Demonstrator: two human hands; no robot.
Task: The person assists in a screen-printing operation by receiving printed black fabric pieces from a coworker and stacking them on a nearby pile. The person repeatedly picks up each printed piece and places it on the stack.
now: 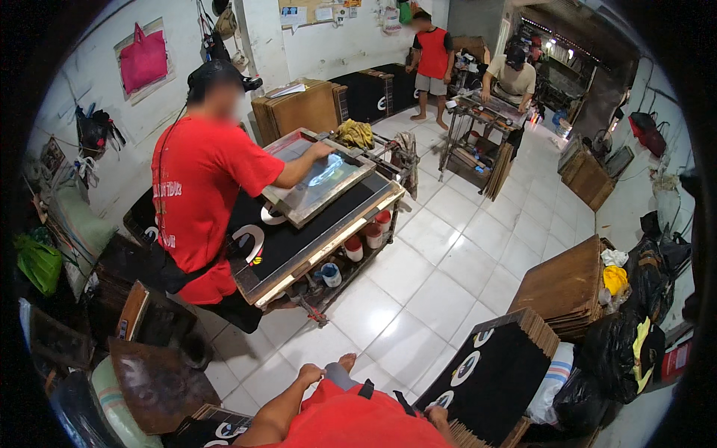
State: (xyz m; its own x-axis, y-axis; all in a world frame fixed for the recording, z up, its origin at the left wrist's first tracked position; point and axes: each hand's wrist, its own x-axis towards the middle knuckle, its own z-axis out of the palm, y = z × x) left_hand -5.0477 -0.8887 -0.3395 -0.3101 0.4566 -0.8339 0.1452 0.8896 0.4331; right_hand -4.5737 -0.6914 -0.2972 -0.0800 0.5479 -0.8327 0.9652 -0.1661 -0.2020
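My left hand [310,374] is low in the middle, at the side of my grey shorts [337,379]. Its fingers are curled; whether they grip the cloth cannot be made out. My right hand [438,415] hangs at my other side, by the left edge of a stack of boards [489,373] topped with black fabric carrying white printed shapes. Its fingers are mostly hidden. Ahead on the left, a co-worker in a red shirt [202,187] has a hand on a framed printing screen [317,175] tilted over a table covered in black fabric [328,216].
Paint pots [353,248] stand on the table's lower shelf. A yellow cloth [355,134] lies at its far end. Farther off, one person [512,75] bends over another table, and another [432,60] stands by the wall. Brown boards [560,287] and black bags [616,351] crowd the right.
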